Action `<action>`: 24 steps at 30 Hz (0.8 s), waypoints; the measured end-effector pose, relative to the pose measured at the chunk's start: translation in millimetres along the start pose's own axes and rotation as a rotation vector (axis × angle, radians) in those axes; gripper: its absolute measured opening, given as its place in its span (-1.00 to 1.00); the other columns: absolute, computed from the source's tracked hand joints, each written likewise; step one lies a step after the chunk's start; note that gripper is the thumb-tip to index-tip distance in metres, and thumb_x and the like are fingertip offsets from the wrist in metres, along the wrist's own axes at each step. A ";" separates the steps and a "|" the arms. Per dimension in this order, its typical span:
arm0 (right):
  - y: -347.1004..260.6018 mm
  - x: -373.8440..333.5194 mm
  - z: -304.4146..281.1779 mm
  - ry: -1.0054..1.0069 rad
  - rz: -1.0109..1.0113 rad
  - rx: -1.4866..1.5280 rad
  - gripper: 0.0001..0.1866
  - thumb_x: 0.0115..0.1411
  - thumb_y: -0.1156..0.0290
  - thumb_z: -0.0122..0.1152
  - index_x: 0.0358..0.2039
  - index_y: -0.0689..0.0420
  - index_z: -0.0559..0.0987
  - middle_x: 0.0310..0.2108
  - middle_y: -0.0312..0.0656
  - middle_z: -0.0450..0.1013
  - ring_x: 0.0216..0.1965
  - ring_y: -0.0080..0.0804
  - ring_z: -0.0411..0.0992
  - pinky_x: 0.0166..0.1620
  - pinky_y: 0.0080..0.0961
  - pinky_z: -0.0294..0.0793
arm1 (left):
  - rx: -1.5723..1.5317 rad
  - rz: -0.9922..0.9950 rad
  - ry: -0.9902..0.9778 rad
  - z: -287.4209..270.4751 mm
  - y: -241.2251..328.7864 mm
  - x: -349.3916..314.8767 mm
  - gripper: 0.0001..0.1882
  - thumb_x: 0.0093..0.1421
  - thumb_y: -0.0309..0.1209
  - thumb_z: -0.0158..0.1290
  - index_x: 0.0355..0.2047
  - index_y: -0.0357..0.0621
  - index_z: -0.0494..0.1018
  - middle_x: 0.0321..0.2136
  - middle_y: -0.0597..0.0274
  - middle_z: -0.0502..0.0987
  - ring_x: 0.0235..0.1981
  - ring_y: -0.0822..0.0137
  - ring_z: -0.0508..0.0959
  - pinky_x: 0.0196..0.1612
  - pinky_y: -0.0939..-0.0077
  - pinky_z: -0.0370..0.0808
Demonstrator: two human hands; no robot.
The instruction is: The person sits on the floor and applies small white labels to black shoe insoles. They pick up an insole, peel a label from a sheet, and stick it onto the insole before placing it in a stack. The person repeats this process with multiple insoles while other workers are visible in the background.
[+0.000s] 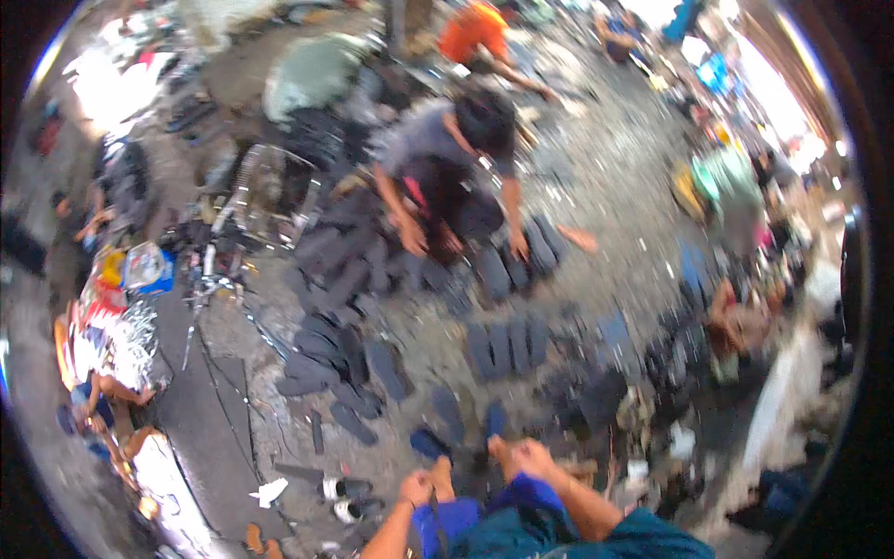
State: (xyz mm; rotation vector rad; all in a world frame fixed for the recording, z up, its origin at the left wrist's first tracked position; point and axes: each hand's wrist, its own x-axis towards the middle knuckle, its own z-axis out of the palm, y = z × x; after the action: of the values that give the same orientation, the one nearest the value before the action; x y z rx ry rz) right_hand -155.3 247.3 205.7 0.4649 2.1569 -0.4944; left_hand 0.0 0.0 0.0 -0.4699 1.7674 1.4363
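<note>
My left hand [416, 486] and my right hand [533, 460] are low in the view, one beside each of my legs. Both have curled fingers and touch or nearly touch the edges of my blue trousers [453, 515]. Blur hides whether cloth is pinched in them. Below the trousers, my bare feet are in dark blue slippers [429, 443]. Ahead of them lie dark shoe soles: one sole [447, 413] between my feet, another sole [387, 370] to the left, and an upright row of soles [506, 347] beyond.
A person in grey [424, 140] bends over a large heap of dark soles [349, 247], hands on a second row. A wire-like metal frame [270, 191] stands left of the heap. Other people sit around, one in orange [473, 33]. Cables and scraps litter the floor.
</note>
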 end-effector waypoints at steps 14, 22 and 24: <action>125.5 124.9 74.4 0.175 -0.083 0.699 -0.62 0.18 0.29 0.30 -0.08 0.30 0.55 -0.28 -0.03 0.59 -0.29 -0.34 0.60 -0.26 -0.41 0.59 | 0.326 -0.093 0.449 -221.9 41.5 -3.0 -0.47 -0.06 -0.46 0.33 -0.02 -0.20 0.52 -0.13 0.08 0.63 -0.09 0.18 0.62 0.04 0.37 0.51; 270.4 187.8 -0.3 0.406 -0.101 0.736 -0.85 0.23 0.43 0.15 -0.40 0.23 0.59 -0.54 -0.30 0.49 -0.57 -0.60 0.41 -0.53 -0.60 0.36 | 0.351 0.290 0.351 -115.7 287.0 78.2 -0.66 0.22 -0.40 0.06 0.00 -0.25 0.48 -0.10 0.03 0.60 -0.04 0.16 0.59 0.05 0.33 0.49; 256.6 191.6 -47.4 0.262 0.035 0.994 -0.85 0.27 0.40 0.15 -0.27 0.22 0.58 -0.53 -0.27 0.48 -0.57 -0.57 0.41 -0.57 -0.62 0.34 | 0.323 0.300 0.363 -108.4 323.4 94.9 -0.68 0.24 -0.42 0.03 -0.01 -0.23 0.49 -0.11 0.03 0.60 -0.07 0.17 0.61 0.02 0.35 0.51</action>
State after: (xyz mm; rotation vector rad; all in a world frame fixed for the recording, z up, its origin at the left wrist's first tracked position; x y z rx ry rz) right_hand -169.9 519.0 30.2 1.1421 2.0016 -1.5619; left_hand -324.9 9.7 140.3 -0.3156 2.3971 1.2807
